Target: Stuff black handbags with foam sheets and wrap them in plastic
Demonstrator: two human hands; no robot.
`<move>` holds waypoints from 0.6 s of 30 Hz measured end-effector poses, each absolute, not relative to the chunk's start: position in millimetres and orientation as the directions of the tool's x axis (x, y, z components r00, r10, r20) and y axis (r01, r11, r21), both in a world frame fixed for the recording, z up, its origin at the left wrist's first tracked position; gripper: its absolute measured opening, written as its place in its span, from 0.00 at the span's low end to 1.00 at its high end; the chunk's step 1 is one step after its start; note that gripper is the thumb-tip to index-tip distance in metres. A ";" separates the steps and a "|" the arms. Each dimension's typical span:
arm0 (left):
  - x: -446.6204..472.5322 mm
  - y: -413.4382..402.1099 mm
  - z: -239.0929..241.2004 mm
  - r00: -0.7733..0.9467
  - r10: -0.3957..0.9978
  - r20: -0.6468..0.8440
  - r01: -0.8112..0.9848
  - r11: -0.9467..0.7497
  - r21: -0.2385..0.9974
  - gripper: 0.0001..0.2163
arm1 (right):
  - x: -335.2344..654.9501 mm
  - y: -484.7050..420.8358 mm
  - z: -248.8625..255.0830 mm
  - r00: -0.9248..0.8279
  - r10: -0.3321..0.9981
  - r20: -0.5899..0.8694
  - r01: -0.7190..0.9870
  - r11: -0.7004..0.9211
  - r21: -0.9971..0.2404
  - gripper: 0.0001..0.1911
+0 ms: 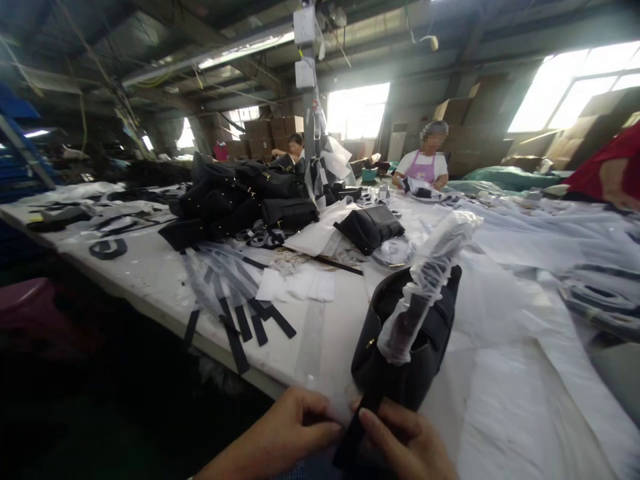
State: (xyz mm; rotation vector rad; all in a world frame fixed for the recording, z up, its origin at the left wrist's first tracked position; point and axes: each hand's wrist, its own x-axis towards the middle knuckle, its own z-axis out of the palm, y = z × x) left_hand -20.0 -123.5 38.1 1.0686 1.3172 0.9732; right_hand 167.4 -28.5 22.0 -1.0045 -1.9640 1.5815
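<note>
A black handbag (367, 340) stands on the table right in front of me, its top open. Crumpled clear plastic wraps its raised handle (425, 287). My right hand (405, 437) pinches a black strap (353, 433) at the near side of the bag, thumb on top. Just left of it, my left hand (293, 427) is closed, thumb and forefinger brought together beside the strap. Something whitish and translucent shows at its fingertips, too blurred to name.
Black straps (235, 327) in clear sleeves lie left of the bag, by the table edge. Farther back are a heap of black bags (235, 193) and a single black bag (370, 227). White sheets (525, 373) cover the right side. Co-workers (425, 163) stand across the table.
</note>
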 end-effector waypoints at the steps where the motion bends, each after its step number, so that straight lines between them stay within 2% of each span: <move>1: -17.2 -124.1 36.8 0.014 0.972 -0.234 0.036 0.234 0.972 0.12 | 166.2 -30.6 22.0 -0.620 0.777 -0.110 0.264 0.074 -0.962 0.24; 4: -10.8 -123.8 32.3 -0.117 0.971 -0.209 -0.024 0.208 0.978 0.17 | 161.3 -36.3 21.8 -0.571 0.813 -0.116 0.190 -0.007 -0.982 0.22; 7: -9.6 -125.1 26.1 -0.247 0.947 -0.207 -0.039 0.204 0.978 0.18 | 158.2 -39.2 24.5 -0.545 0.836 -0.065 0.126 0.005 -0.992 0.21; 10: -14.9 -131.2 20.4 -0.293 0.934 -0.203 0.018 0.218 0.976 0.18 | 159.9 -39.7 28.1 -0.526 0.849 -0.044 0.113 0.019 -0.993 0.19; 14: -24.1 -143.7 15.1 -0.329 0.919 -0.218 0.043 0.245 0.968 0.16 | 164.5 -38.6 22.7 -0.549 0.826 -0.128 0.138 -0.062 -0.989 0.19; 18: -28.4 -154.5 12.3 -0.345 0.901 -0.263 0.015 0.286 0.958 0.15 | 162.4 -39.9 9.3 -0.451 0.883 -0.127 0.117 -0.083 -0.990 0.21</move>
